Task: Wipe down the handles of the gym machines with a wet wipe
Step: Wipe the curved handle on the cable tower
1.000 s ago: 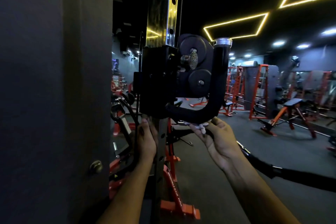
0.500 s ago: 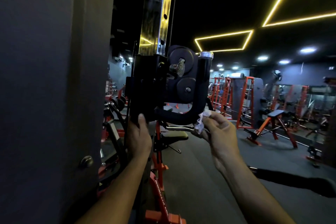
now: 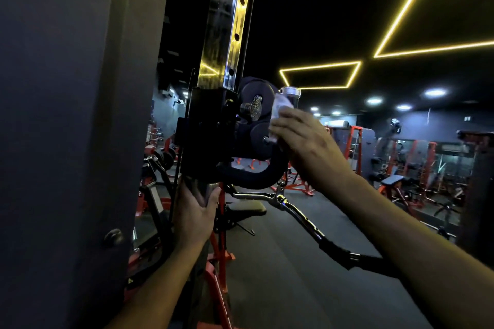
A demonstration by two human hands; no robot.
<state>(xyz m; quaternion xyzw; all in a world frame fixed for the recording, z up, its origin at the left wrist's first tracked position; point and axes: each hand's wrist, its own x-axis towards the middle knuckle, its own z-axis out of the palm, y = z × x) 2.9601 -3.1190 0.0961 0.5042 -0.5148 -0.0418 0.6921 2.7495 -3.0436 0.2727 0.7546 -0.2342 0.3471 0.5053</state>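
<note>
Right hand (image 3: 302,141): fingers curled round a crumpled white wet wipe (image 3: 279,111), clamping it against the upright arm of the black padded J-shaped handle (image 3: 256,176). The wipe sits high on that arm, just below the shiny metal end cap (image 3: 290,92). Judgement: wrapping the wipe round the tube lets one stroke clean the whole circumference.

Left hand (image 3: 196,211): palm and thumb wrapped on the chrome perforated upright post (image 3: 227,35), just beneath the black sliding carriage (image 3: 205,131). Judgement: a brace, steadying the carriage against the rubbing.

Handle orientation: the gripped section has its long axis near vertical, capped end pointing up; below the hand it bends and runs roughly horizontal back to the carriage. Round black pulley discs (image 3: 256,104) lie between the handle and the post.

Outward: a chrome bar with black grips (image 3: 315,232) hangs below, untouched. Dark grey wall panel (image 3: 66,141) at left; orange-framed machines (image 3: 352,147) beyond.
</note>
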